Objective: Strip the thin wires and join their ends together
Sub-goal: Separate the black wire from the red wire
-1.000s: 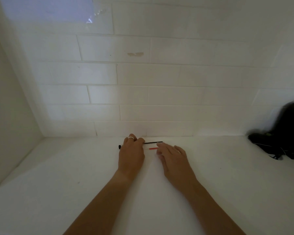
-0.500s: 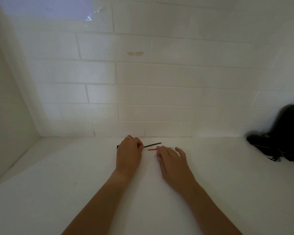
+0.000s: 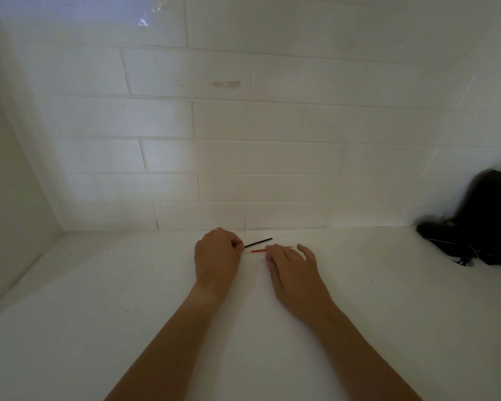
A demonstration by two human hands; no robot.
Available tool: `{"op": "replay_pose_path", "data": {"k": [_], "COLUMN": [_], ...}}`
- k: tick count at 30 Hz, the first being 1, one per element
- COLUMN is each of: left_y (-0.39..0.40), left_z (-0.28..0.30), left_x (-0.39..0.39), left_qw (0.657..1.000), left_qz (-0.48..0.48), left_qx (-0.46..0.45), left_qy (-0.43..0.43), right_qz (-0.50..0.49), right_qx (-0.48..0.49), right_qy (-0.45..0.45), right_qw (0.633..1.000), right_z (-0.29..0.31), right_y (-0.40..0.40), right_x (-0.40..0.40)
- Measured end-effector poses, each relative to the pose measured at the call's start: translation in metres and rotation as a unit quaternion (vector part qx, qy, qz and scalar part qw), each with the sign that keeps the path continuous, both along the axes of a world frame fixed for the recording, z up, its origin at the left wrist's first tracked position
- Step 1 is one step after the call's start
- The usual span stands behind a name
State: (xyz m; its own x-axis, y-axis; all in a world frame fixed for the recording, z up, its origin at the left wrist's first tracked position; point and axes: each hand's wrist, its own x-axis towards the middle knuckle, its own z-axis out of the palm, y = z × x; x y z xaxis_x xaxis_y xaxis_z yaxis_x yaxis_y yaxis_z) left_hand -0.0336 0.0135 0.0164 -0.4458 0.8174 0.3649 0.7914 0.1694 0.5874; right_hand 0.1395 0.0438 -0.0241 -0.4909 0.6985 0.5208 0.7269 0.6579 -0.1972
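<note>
Fingers of the left hand now pinch the black wire, its tip lifted; right hand, loosely spread, pins the red wire; stripping not begun.

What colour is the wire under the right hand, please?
Red wire, seen in the head view.

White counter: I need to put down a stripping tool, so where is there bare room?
Bare counter lies between the left hand and the left side wall, and between the right hand and the black objects at far right. It is crowded between the hands, around the black wire and red wire.
</note>
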Motion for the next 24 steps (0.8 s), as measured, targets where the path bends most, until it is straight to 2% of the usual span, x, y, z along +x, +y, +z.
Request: {"op": "replay_pose_path", "data": {"k": [6, 12, 16, 19, 22, 24], "left_y": [0.003, -0.001, -0.006, -0.009, -0.015, -0.02], "left_z": [-0.003, 0.005, 0.013, 0.019, 0.028, 0.034], "left_x": [0.003, 0.01, 0.015, 0.017, 0.02, 0.021], "left_qw": [0.999, 0.99, 0.979, 0.963, 0.926, 0.902], "left_qz": [-0.004, -0.048, -0.08, -0.079, -0.096, -0.1], "left_qx": [0.018, 0.131, 0.184, 0.229, 0.274, 0.307], "left_qy": [0.03, 0.022, -0.039, -0.12, -0.24, -0.286], "right_qz": [0.001, -0.004, -0.064, -0.087, -0.069, -0.065], "right_qx": [0.003, 0.067, 0.102, 0.114, 0.119, 0.12], "right_qy": [0.0, 0.067, 0.113, 0.121, 0.124, 0.123], "right_qw": [1.0, 0.995, 0.986, 0.982, 0.983, 0.983], "right_z": [0.002, 0.01, 0.017, 0.019, 0.02, 0.02], "right_y": [-0.002, 0.001, -0.002, -0.003, -0.004, -0.005], "right_x": [0.001, 0.002, 0.006, 0.008, 0.006, 0.006]}}
